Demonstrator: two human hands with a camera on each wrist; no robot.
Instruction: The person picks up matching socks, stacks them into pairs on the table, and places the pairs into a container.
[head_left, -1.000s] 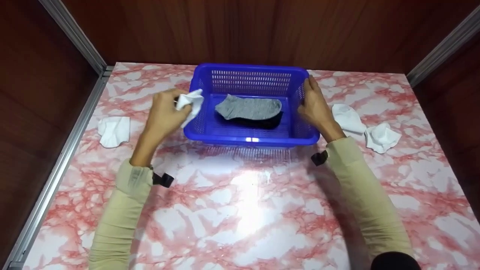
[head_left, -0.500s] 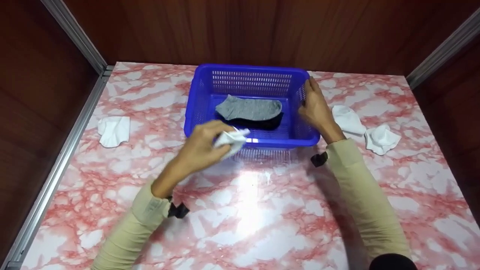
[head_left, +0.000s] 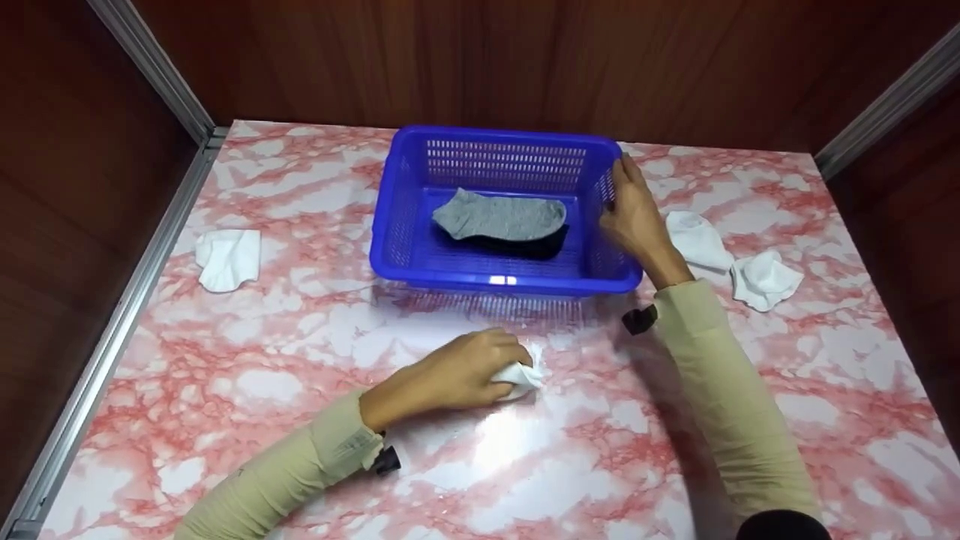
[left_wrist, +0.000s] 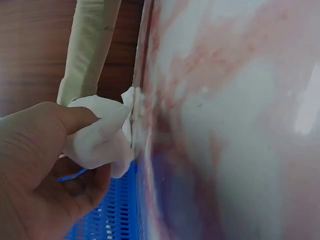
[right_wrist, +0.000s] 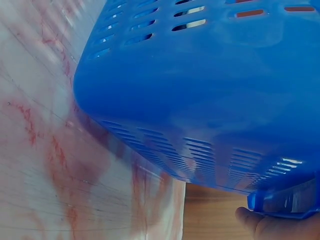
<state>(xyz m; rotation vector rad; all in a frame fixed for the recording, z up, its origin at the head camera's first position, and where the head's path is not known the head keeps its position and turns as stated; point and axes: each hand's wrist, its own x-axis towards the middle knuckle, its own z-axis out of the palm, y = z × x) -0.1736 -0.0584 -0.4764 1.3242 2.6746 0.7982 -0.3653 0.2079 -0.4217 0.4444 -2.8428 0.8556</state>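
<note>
My left hand (head_left: 469,371) pinches a crumpled white cloth (head_left: 520,376) low over the table, in front of the basket. In the left wrist view the cloth (left_wrist: 100,135) sits between thumb and fingers, its edge at the tabletop. A few shiny wet marks (head_left: 537,354) show beside it. My right hand (head_left: 637,221) grips the right side of a blue plastic basket (head_left: 506,285); in the right wrist view its fingertips (right_wrist: 250,220) are at the basket's rim. Inside the basket, a grey sock (head_left: 502,217) lies flat over a black one (head_left: 551,246).
Another white cloth piece (head_left: 229,259) lies on the table's left. Two more, one flat (head_left: 697,238) and one crumpled (head_left: 766,279), lie right of the basket. Dark wood panels (head_left: 510,67) stand behind and at both sides of the red-and-white marbled table (head_left: 337,480).
My left hand has carried the white cloth from the basket's left rim rightward and toward me, down to the table in front. The right hand stays on the basket.
</note>
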